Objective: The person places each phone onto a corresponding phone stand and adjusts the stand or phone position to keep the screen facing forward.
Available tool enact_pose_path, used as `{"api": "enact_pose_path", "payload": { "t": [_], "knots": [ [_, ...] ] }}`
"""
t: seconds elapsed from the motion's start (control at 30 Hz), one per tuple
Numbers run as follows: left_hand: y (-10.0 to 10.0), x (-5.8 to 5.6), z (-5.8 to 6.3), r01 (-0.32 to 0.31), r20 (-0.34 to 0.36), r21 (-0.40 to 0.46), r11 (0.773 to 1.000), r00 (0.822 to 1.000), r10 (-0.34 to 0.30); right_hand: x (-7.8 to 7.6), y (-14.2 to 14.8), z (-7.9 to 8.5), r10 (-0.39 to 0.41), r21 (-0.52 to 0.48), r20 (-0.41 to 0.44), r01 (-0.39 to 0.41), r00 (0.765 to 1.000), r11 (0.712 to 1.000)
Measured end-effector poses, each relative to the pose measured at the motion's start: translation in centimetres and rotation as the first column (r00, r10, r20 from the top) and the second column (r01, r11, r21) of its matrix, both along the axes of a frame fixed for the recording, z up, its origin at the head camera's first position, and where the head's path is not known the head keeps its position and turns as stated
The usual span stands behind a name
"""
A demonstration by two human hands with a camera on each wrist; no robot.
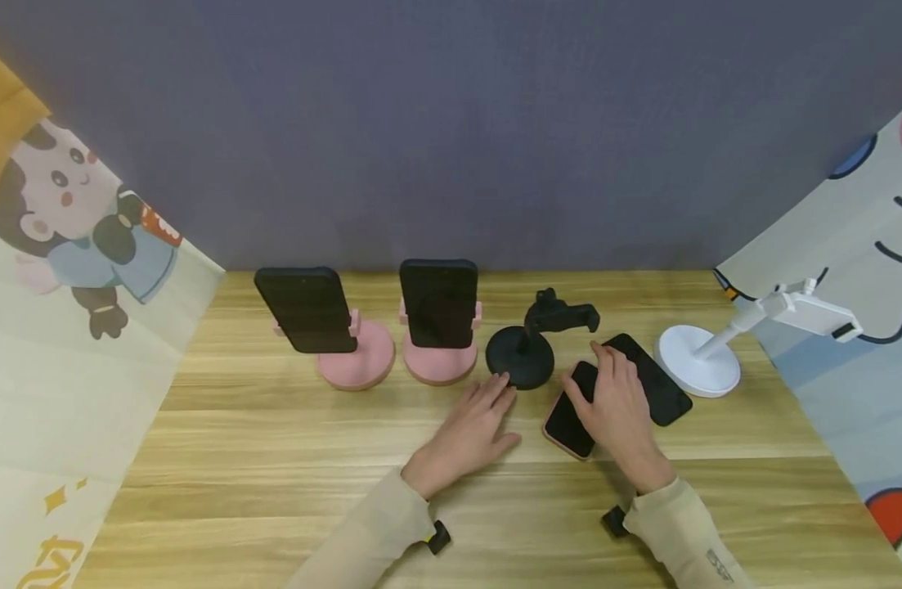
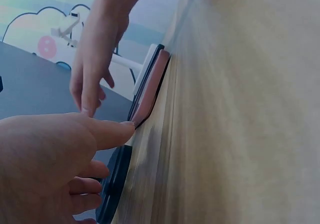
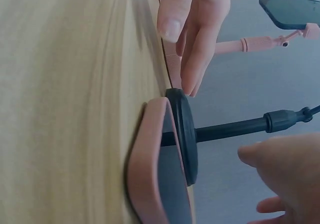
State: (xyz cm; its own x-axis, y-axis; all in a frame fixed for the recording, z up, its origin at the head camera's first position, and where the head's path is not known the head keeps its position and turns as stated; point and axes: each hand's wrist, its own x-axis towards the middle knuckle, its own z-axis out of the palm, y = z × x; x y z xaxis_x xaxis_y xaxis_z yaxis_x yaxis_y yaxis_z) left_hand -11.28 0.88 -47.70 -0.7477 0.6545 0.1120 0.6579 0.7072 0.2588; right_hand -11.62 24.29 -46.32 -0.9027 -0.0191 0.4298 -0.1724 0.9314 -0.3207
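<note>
Pink-edged phone lying on the table, partly under the right hand.
I'm watching remotely: that hand is hovering loosely, gripping nothing; the left hand, likewise empty, is resting at the black stand's base, perhaps steadying it; beyond, pink stands are propping phones.

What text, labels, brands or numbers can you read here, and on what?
None legible.
Patch on the right sleeve: too small and blurred to read.
Yellow marks on the left wall panel: cut off by the frame edge; possibly lettering, can't tell.
Phones and stands: no readable text.
</note>
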Motion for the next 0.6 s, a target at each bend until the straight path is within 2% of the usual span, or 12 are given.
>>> {"api": "enact_pose_path", "payload": {
  "t": [0.13, 0.3, 0.4, 0.53, 0.6],
  "knots": [
    [-0.3, 0.7, 0.2, 0.021, 0.005, 0.010, 1.000, 1.000, -0.021, 0.1, -0.1, -0.5, 0.003, 0.015, 0.003, -0.003, 1.000, 1.000],
    [-0.4, 1.5, 0.6, 0.055, -0.022, 0.018, 0.998, 0.998, -0.054, 0.3, 0.2, -1.0, -0.047, 0.062, -0.005, 0.047, 0.999, 0.997],
    [-0.6, 2.1, 0.8, 0.068, -0.020, 0.019, 0.998, 0.998, -0.067, 0.4, 0.5, -1.3, -0.078, 0.110, -0.060, 0.084, 0.995, 0.990],
    [-1.0, 2.9, 1.2, 0.085, 0.010, 0.032, 0.996, 0.996, -0.086, 0.3, 0.9, -1.7, -0.081, 0.180, -0.175, 0.113, 0.981, 0.977],
    [-1.2, 3.2, 1.4, 0.097, 0.023, 0.042, 0.994, 0.995, -0.098, 0.2, 1.0, -1.9, -0.082, 0.197, -0.194, 0.120, 0.978, 0.973]
  ]
}}
